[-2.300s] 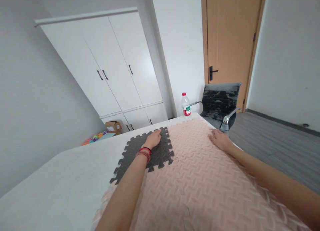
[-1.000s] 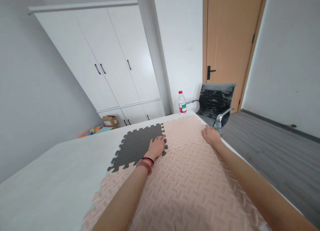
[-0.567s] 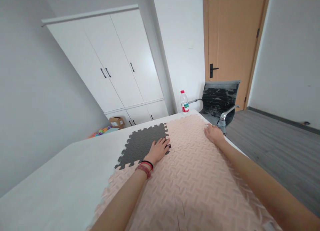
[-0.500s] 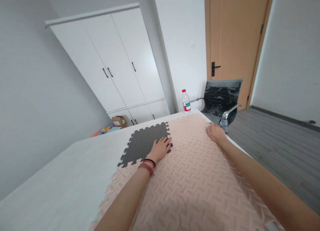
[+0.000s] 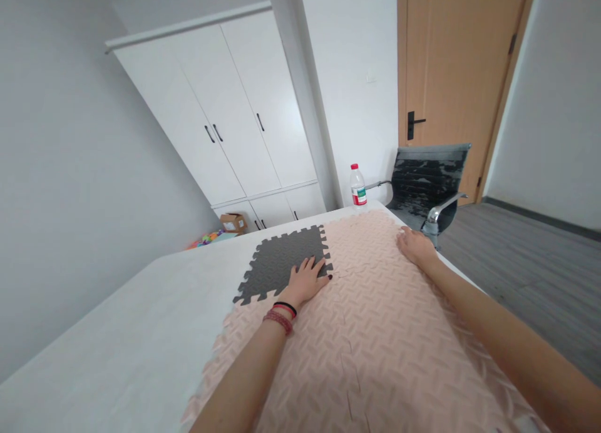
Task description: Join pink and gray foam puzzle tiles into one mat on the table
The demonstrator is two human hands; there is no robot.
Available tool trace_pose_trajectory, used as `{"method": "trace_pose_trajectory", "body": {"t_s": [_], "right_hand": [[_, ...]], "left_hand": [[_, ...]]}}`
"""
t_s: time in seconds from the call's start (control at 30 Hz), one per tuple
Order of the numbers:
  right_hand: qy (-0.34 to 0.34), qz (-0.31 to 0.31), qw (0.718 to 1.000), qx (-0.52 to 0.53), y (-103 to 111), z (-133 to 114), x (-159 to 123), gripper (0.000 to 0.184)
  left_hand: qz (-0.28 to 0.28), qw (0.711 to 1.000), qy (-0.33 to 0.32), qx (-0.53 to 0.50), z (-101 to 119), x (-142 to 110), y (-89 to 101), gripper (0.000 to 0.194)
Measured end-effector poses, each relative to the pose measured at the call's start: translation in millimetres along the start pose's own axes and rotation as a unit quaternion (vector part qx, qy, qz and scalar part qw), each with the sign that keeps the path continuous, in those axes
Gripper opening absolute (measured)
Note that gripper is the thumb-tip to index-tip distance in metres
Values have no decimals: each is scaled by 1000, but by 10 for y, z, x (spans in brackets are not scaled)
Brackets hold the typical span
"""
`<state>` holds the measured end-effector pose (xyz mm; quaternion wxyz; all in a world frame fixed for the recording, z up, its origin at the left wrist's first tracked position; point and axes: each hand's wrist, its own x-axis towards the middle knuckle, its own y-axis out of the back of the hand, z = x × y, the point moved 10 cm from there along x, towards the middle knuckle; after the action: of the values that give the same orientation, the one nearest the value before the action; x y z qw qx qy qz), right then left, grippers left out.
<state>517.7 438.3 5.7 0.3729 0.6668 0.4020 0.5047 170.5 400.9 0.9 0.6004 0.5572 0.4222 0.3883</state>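
Observation:
A dark grey foam puzzle tile [image 5: 282,263] lies on the white table [image 5: 117,351], joined to a spread of pink foam tiles [image 5: 375,351]. My left hand [image 5: 307,281], with red and black bands on the wrist, lies flat with fingers spread on the seam between the grey tile and the pink ones. My right hand [image 5: 416,246] rests flat and open on the far right edge of the pink tiles, holding nothing.
A water bottle [image 5: 358,185] with a red cap stands at the table's far corner. A grey office chair [image 5: 427,186] sits just past the right edge, before a wooden door [image 5: 451,76]. White wardrobe [image 5: 235,120], a cardboard box [image 5: 233,222] and colourful toys [image 5: 206,238] are behind.
My left hand slid from the middle of the grey tile to its near right edge on the seam. The right hand stayed in place. The view shifted slightly.

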Motion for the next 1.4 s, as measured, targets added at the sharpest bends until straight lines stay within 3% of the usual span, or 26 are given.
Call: {"method": "trace_pose_trajectory", "body": {"t_s": [0.2, 0.3, 0.47, 0.6, 0.77, 0.9, 1.07, 1.3, 1.4], "right_hand": [[-1, 1, 1000, 5, 17, -3, -11, 44], [3, -8, 1000, 13, -19, 5, -2, 45], [-2, -20, 1000, 13, -26, 19, 0, 48], [-4, -18, 1000, 9, 19, 6, -18, 47], [-1, -12, 1000, 7, 13, 1, -13, 46], [5, -18, 1000, 14, -34, 0, 11, 46], [3, -22, 1000, 14, -27, 0, 12, 47], [-15, -23, 1000, 8, 21, -1, -12, 47], [-15, -24, 1000, 6, 34, -12, -20, 47]], "left_hand": [[-42, 999, -18, -16, -213, -112, 98, 52], [-33, 999, -5, -9, -349, -249, 51, 52], [-6, 1000, 20, 3, -387, -311, -29, 55], [-1, 999, 43, 5, -488, -399, 36, 57], [16, 992, 122, 40, -993, -907, 180, 57], [-12, 989, 132, 68, -1212, -1309, 93, 52], [-27, 991, 105, 79, -1116, -1354, 85, 53], [-11, 995, 65, 68, -655, -1106, 79, 51], [-3, 995, 73, 67, -570, -1075, 35, 50]]}}
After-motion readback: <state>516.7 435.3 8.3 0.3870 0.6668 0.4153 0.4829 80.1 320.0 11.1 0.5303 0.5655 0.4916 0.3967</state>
